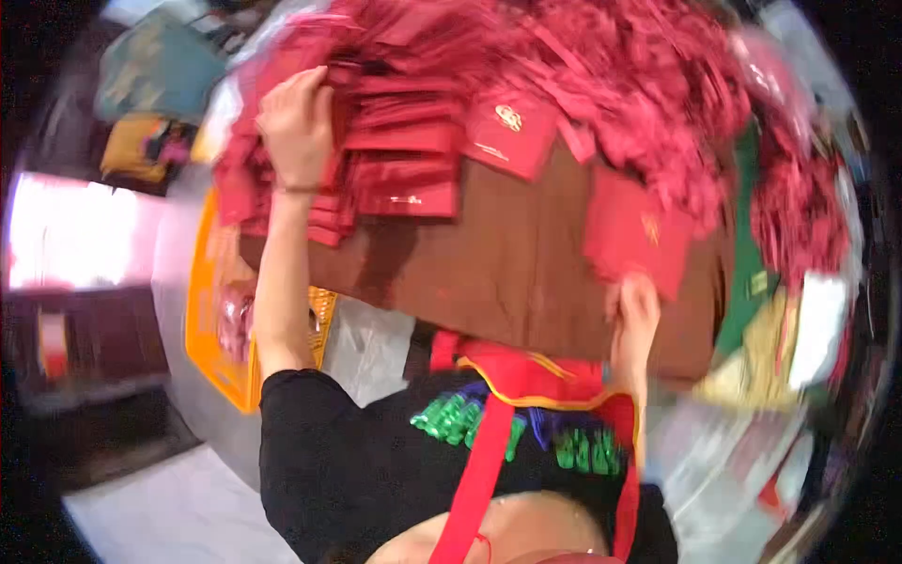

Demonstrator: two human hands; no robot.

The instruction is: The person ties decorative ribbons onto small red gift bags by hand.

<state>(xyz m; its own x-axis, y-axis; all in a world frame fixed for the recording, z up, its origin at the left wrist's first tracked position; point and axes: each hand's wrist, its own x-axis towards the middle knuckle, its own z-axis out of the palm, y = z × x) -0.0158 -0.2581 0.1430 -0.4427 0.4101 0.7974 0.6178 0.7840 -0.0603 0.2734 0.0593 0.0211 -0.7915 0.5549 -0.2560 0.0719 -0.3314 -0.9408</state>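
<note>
My right hand pinches the near edge of a flat red pouch with a gold print, held over the brown table. My left hand is at the far left, above rows of stacked red pouches. Its fingers are curled together, and blur hides what they hold, if anything. Between the hands another red pouch with a gold emblem lies flat beside the stacks.
A large heap of loose red pouches covers the table's far side. An orange crate stands at the left below the table edge. Green clips hang on my red apron. Tan cloth lies at the right.
</note>
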